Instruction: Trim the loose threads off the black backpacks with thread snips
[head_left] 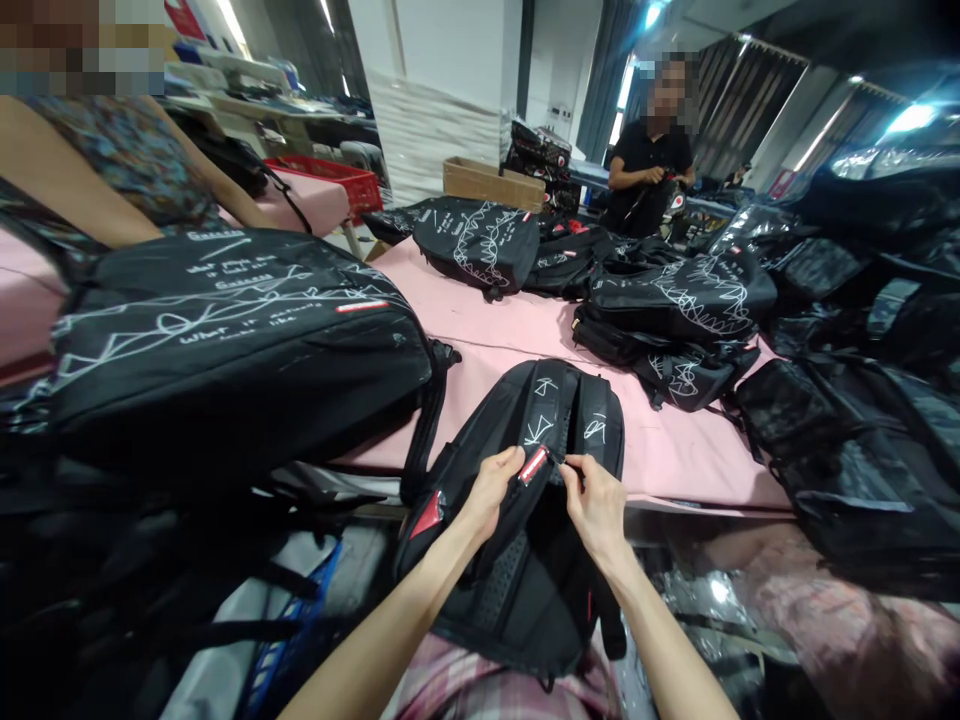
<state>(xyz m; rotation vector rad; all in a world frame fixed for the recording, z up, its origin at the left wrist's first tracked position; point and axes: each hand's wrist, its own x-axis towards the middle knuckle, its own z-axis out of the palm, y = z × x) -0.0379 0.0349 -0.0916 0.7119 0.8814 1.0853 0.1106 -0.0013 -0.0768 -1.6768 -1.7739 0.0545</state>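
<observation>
A black backpack [536,580] lies with its strap side up, half on the pink table and half on my lap. White line drawings mark its two shoulder straps. My left hand [496,485] is closed on the left shoulder strap [541,420], thumb beside a small red and white label [534,466]. Just right of that label, my right hand [595,500] pinches at the strap's edge with thumb and forefinger. Whatever sits between those fingertips is too small to make out. A red triangular patch [427,515] shows on the backpack's left side.
A large black backpack with white lettering [240,330] stands at the left, near another person's arms. More printed backpacks [480,240] lie across the pink table [487,330]. Black bags [870,450] are piled at the right. A person in black [652,160] stands at the back.
</observation>
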